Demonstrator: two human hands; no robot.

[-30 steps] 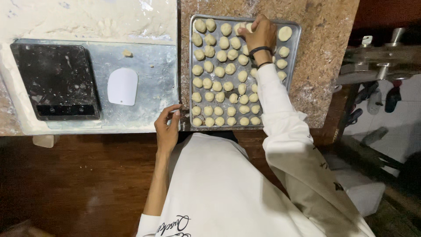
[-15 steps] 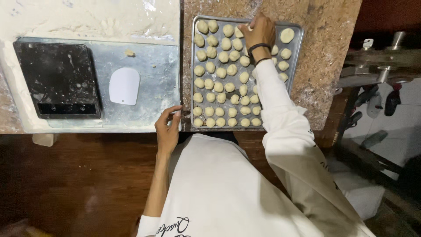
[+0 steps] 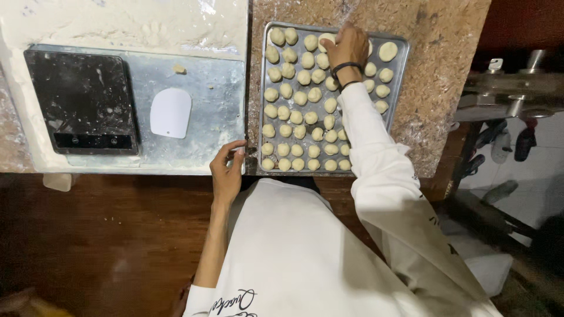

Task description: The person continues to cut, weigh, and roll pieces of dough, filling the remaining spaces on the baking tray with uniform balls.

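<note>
At far left a flat black digital scale [image 3: 79,101], rectangular and dusted with flour, lies on a grey metal sheet [image 3: 217,105] set on the flour-coated surface [image 3: 117,20]. Just right of the scale lies a white plastic scraper [image 3: 170,113], smooth, with a rounded top edge, and a small dough scrap [image 3: 179,68] sits above it. The left hand [image 3: 228,173] rests at the near edge of the surface, fingers loosely curled and touching the near left corner of the tray, clamped on nothing visible. The tray [image 3: 399,64] is a rectangular metal baking pan, dull and scuffed, its long axis running away from the person; it stands on a speckled brown stone-like surface [image 3: 446,35]. Pale, matt, rounded dough balls [image 3: 299,111] fill it in rough rows, closely spaced, some touching. The right hand [image 3: 348,48], in a white sleeve with a dark band at the wrist, reaches to the far end of the tray, its fingers closed on one dough ball [image 3: 325,40] in the far row. A larger, flatter dough piece [image 3: 388,51] lies at the tray's far right corner. At the far right stand metal fittings [image 3: 511,94].
</note>
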